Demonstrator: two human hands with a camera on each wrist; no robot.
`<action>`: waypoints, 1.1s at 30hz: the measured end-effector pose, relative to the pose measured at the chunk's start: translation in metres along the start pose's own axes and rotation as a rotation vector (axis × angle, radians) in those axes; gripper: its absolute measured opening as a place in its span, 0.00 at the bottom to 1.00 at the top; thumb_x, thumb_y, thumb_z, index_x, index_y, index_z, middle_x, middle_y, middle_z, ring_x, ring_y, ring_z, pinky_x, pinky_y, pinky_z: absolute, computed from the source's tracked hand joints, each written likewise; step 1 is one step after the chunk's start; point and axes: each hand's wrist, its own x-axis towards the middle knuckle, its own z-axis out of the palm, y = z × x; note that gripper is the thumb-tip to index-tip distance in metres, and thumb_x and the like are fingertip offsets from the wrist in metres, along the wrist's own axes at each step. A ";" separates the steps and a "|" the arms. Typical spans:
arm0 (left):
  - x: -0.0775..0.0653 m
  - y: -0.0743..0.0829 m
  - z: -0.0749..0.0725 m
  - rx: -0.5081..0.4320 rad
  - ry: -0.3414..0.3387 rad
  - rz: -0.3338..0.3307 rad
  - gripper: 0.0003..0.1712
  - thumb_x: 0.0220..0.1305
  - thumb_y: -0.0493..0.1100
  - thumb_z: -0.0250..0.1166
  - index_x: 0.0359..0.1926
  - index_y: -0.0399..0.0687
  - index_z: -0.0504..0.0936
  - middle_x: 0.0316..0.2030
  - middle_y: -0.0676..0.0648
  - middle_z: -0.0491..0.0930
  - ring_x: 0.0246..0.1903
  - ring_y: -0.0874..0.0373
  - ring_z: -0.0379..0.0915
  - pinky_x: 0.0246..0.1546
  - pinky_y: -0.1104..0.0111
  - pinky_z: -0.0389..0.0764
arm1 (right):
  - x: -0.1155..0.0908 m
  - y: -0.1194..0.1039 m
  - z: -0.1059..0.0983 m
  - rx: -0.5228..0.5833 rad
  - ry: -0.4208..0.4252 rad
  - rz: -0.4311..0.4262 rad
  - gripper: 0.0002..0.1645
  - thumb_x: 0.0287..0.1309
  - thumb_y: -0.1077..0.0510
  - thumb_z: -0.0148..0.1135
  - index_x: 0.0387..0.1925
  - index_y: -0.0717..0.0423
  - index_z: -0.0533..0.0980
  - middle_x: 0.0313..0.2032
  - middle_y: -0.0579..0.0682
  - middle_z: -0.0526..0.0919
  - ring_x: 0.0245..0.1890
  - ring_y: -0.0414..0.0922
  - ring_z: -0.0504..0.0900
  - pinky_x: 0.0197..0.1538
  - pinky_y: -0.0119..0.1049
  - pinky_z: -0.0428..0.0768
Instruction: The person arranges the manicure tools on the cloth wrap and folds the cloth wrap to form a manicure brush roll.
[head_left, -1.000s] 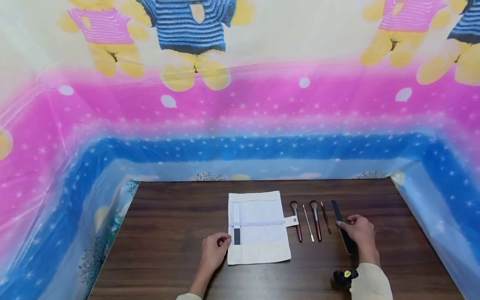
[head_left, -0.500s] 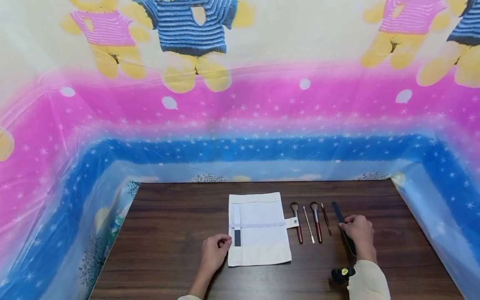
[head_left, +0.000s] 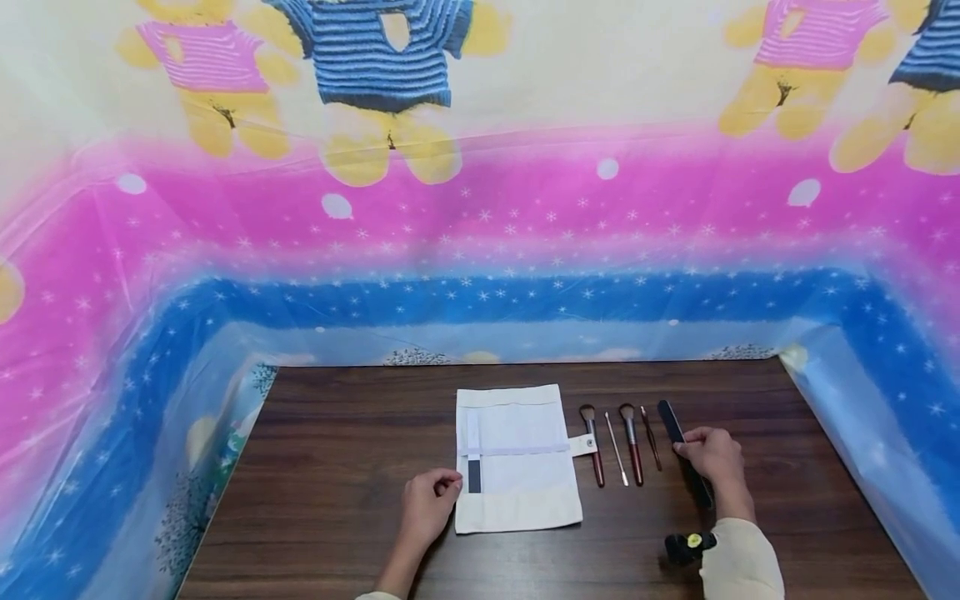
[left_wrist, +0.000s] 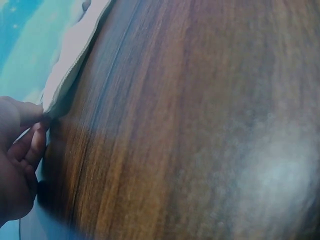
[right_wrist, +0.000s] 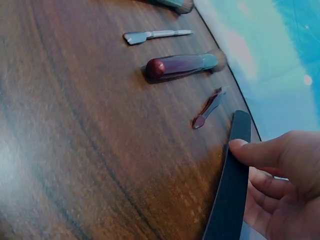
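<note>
File (right_wrist: 232, 180), black, pinched by right hand (head_left: 716, 458), thumb on its face, just right of slim tool (right_wrist: 211, 109) on table (head_left: 337, 433). Left hand (head_left: 429, 504) pinches left edge of white pouch (head_left: 525, 487). Two brushes (head_left: 636, 454) lie between.

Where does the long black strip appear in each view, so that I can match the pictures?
Head: the black strip slants in the lower right part of the picture, held by the right hand.
Left wrist: it is not in this picture.
Right wrist: it runs from right of centre down to the bottom edge, with the same hand at its right.
Shared landmark: the brown wooden table shows in all three views.
</note>
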 end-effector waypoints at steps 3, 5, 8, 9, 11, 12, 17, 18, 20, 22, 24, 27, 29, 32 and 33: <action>0.001 0.002 -0.001 -0.003 0.001 0.000 0.02 0.59 0.33 0.70 0.32 0.39 0.89 0.24 0.50 0.83 0.23 0.70 0.68 0.28 0.76 0.71 | 0.000 -0.006 0.001 0.105 -0.037 -0.048 0.19 0.66 0.56 0.64 0.50 0.68 0.79 0.42 0.63 0.88 0.35 0.47 0.83 0.39 0.40 0.79; 0.001 0.003 -0.001 -0.005 0.005 0.001 0.02 0.59 0.33 0.70 0.33 0.40 0.89 0.24 0.50 0.84 0.23 0.70 0.69 0.28 0.75 0.72 | 0.000 -0.013 0.004 0.203 -0.079 -0.081 0.22 0.67 0.55 0.64 0.53 0.69 0.77 0.42 0.60 0.89 0.35 0.41 0.82 0.37 0.34 0.79; 0.004 0.005 -0.001 0.005 0.024 0.017 0.04 0.57 0.32 0.70 0.33 0.42 0.89 0.26 0.50 0.84 0.25 0.69 0.71 0.30 0.75 0.73 | 0.000 -0.030 0.011 0.347 -0.158 -0.124 0.25 0.67 0.54 0.65 0.56 0.70 0.75 0.41 0.52 0.89 0.36 0.34 0.81 0.40 0.30 0.79; 0.005 0.006 -0.001 0.012 0.037 0.028 0.04 0.56 0.31 0.70 0.33 0.42 0.89 0.27 0.50 0.84 0.26 0.68 0.71 0.31 0.75 0.73 | 0.000 -0.038 0.015 0.387 -0.186 -0.133 0.26 0.67 0.54 0.65 0.56 0.70 0.74 0.41 0.49 0.89 0.36 0.33 0.81 0.41 0.30 0.80; 0.009 0.010 -0.001 0.046 0.057 0.053 0.06 0.55 0.31 0.70 0.32 0.44 0.89 0.27 0.51 0.83 0.28 0.67 0.71 0.33 0.74 0.73 | 0.000 -0.054 0.024 0.437 -0.231 -0.149 0.25 0.67 0.54 0.65 0.57 0.68 0.74 0.39 0.44 0.88 0.36 0.32 0.81 0.42 0.31 0.81; 0.012 0.013 -0.001 0.068 0.063 0.067 0.06 0.55 0.31 0.71 0.32 0.45 0.89 0.28 0.52 0.83 0.28 0.66 0.71 0.33 0.73 0.73 | 0.000 -0.062 0.029 0.472 -0.253 -0.157 0.24 0.67 0.54 0.65 0.56 0.67 0.74 0.39 0.42 0.88 0.36 0.33 0.81 0.43 0.31 0.81; 0.029 0.033 0.001 0.213 0.025 0.183 0.04 0.58 0.36 0.70 0.34 0.47 0.90 0.29 0.51 0.83 0.30 0.60 0.75 0.35 0.66 0.75 | -0.001 -0.103 0.067 0.639 -0.421 -0.210 0.20 0.68 0.58 0.63 0.55 0.66 0.73 0.39 0.41 0.84 0.38 0.34 0.82 0.43 0.31 0.83; 0.033 0.036 0.002 0.242 0.005 0.208 0.04 0.59 0.37 0.70 0.35 0.46 0.90 0.30 0.50 0.84 0.31 0.58 0.77 0.37 0.63 0.76 | -0.002 -0.110 0.076 0.670 -0.457 -0.212 0.19 0.68 0.59 0.62 0.54 0.66 0.73 0.39 0.42 0.83 0.37 0.35 0.82 0.43 0.31 0.83; 0.041 0.040 0.004 0.302 -0.039 0.252 0.05 0.61 0.39 0.70 0.37 0.47 0.90 0.33 0.49 0.85 0.35 0.54 0.79 0.40 0.58 0.77 | -0.002 -0.124 0.092 0.691 -0.503 -0.209 0.16 0.68 0.60 0.62 0.53 0.65 0.74 0.39 0.43 0.82 0.37 0.35 0.82 0.42 0.31 0.82; 0.048 0.040 0.008 0.362 -0.079 0.292 0.06 0.62 0.40 0.69 0.38 0.47 0.90 0.35 0.48 0.86 0.39 0.52 0.80 0.44 0.55 0.77 | -0.002 -0.136 0.107 0.708 -0.513 -0.197 0.14 0.68 0.61 0.62 0.51 0.63 0.74 0.39 0.44 0.82 0.37 0.35 0.82 0.42 0.31 0.82; 0.054 0.039 0.011 0.401 -0.124 0.310 0.06 0.63 0.41 0.69 0.39 0.47 0.91 0.36 0.48 0.86 0.40 0.50 0.80 0.44 0.54 0.78 | 0.000 -0.147 0.119 0.712 -0.503 -0.195 0.13 0.68 0.61 0.62 0.50 0.64 0.75 0.39 0.45 0.83 0.36 0.35 0.82 0.41 0.30 0.81; 0.060 0.035 0.017 0.455 -0.181 0.320 0.07 0.65 0.42 0.69 0.41 0.47 0.91 0.37 0.48 0.84 0.40 0.52 0.78 0.44 0.56 0.78 | 0.002 -0.160 0.134 0.702 -0.472 -0.195 0.13 0.68 0.62 0.62 0.50 0.65 0.76 0.41 0.48 0.84 0.36 0.34 0.82 0.40 0.29 0.81; 0.062 0.034 0.019 0.476 -0.217 0.315 0.08 0.66 0.43 0.68 0.42 0.47 0.91 0.36 0.49 0.82 0.40 0.54 0.76 0.44 0.58 0.78 | 0.004 -0.166 0.140 0.683 -0.458 -0.203 0.14 0.68 0.61 0.62 0.50 0.65 0.77 0.42 0.49 0.85 0.36 0.34 0.82 0.40 0.29 0.82; 0.063 0.035 0.021 0.494 -0.253 0.310 0.07 0.66 0.43 0.68 0.39 0.48 0.91 0.34 0.50 0.79 0.38 0.56 0.73 0.43 0.59 0.76 | 0.005 -0.175 0.148 0.701 -0.440 -0.186 0.13 0.68 0.61 0.63 0.50 0.63 0.78 0.40 0.48 0.86 0.35 0.35 0.83 0.40 0.30 0.82; 0.064 0.036 0.022 0.496 -0.261 0.308 0.06 0.66 0.42 0.68 0.38 0.49 0.91 0.34 0.51 0.79 0.38 0.56 0.72 0.43 0.59 0.75 | 0.006 -0.177 0.149 0.716 -0.438 -0.186 0.12 0.68 0.61 0.62 0.49 0.63 0.77 0.40 0.47 0.86 0.36 0.35 0.83 0.41 0.30 0.82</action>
